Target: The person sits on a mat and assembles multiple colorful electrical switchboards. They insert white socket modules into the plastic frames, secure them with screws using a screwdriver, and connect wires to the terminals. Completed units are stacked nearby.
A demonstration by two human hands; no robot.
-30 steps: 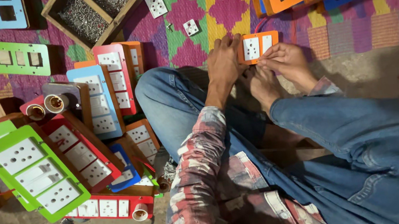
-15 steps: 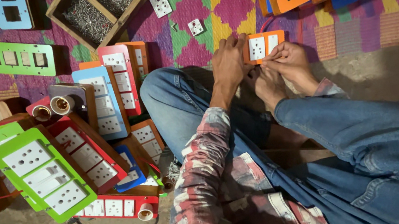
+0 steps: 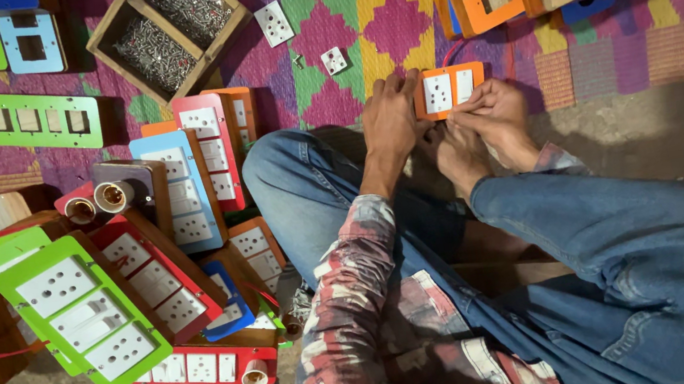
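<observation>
We hold one orange plate (image 3: 449, 90) by its edges: left hand (image 3: 390, 117) grips its left side, right hand (image 3: 488, 111) its near-right. Two loose sockets (image 3: 275, 23) lie far left.

1. Dim, warm, uneven light; colours stay saturated.
2. Deep shadow fills the floor's (image 3: 659, 136) left edge and top-left corner.
3. Soft shadows under the legs.
4. Mostly sharp; slight wide-angle bending at edges.
</observation>
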